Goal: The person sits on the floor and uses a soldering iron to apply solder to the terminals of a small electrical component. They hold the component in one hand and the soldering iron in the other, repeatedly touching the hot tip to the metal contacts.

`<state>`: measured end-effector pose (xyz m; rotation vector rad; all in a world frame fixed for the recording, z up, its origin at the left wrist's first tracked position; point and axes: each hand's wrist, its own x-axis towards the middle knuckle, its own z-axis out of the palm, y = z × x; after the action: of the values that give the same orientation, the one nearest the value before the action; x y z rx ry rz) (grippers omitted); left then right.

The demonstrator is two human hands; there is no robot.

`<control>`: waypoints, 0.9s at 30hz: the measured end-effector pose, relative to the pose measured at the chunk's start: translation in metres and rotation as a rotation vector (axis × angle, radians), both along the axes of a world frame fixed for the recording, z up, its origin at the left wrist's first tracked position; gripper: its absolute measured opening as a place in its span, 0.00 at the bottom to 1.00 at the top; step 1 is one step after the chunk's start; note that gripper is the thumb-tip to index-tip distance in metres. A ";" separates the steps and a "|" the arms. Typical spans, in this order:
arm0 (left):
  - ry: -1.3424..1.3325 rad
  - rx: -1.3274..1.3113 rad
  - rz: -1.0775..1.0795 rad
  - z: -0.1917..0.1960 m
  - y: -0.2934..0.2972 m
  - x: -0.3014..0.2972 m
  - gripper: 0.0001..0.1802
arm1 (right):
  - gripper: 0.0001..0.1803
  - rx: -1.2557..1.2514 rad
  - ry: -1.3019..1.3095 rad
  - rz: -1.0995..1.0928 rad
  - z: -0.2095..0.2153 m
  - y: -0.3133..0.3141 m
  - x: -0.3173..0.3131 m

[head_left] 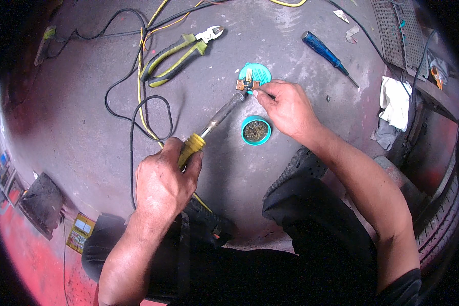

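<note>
My left hand [164, 171] is wrapped round the yellow handle of a soldering iron [220, 115], its dark tip pointing away and to the right. That tip reaches the near edge of a small brown circuit board [241, 84] with metal contacts. Beneath the board lies a round teal lid [260, 71]. My right hand [288, 105] pinches the board's near right edge between thumb and fingers; the fingertips partly cover it. Just nearer to me stands a small teal tin [244, 138] holding a brownish, crumbly substance.
Diagonal cutters [181, 57] with green-black handles lie at the far left beside black and yellow cables [139, 86]. A blue screwdriver [325, 53] rests at the far right. White cloth [394, 99] and a tyre [438, 219] are along the right side.
</note>
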<state>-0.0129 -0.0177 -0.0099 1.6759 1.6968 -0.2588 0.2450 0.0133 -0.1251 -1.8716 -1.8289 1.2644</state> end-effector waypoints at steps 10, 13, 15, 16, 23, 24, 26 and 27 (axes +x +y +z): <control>-0.024 0.010 0.017 -0.003 -0.002 -0.001 0.17 | 0.13 0.022 -0.018 0.018 -0.001 -0.001 0.000; -0.026 0.015 0.011 -0.004 -0.003 -0.002 0.17 | 0.13 0.016 -0.021 0.015 0.000 -0.001 0.000; -0.030 0.021 0.007 -0.005 -0.003 -0.003 0.17 | 0.13 0.018 -0.023 0.026 0.000 -0.001 0.000; -0.032 0.026 0.006 -0.005 -0.003 -0.003 0.17 | 0.13 0.019 -0.024 0.032 -0.001 -0.001 0.001; -0.032 0.031 -0.011 -0.006 -0.002 -0.004 0.16 | 0.13 -0.014 -0.046 0.023 0.001 0.000 0.000; -0.031 0.026 -0.011 -0.006 -0.002 -0.004 0.16 | 0.13 -0.017 -0.054 0.024 0.001 0.000 0.000; -0.029 0.016 -0.011 -0.006 -0.002 -0.004 0.16 | 0.13 -0.024 -0.062 0.027 0.002 0.001 0.000; -0.026 0.016 -0.013 -0.006 -0.002 -0.004 0.16 | 0.13 -0.027 -0.062 0.029 0.003 0.001 0.000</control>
<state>-0.0168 -0.0199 -0.0159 1.6952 1.6734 -0.2291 0.2445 0.0146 -0.1222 -1.9257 -1.8849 1.2608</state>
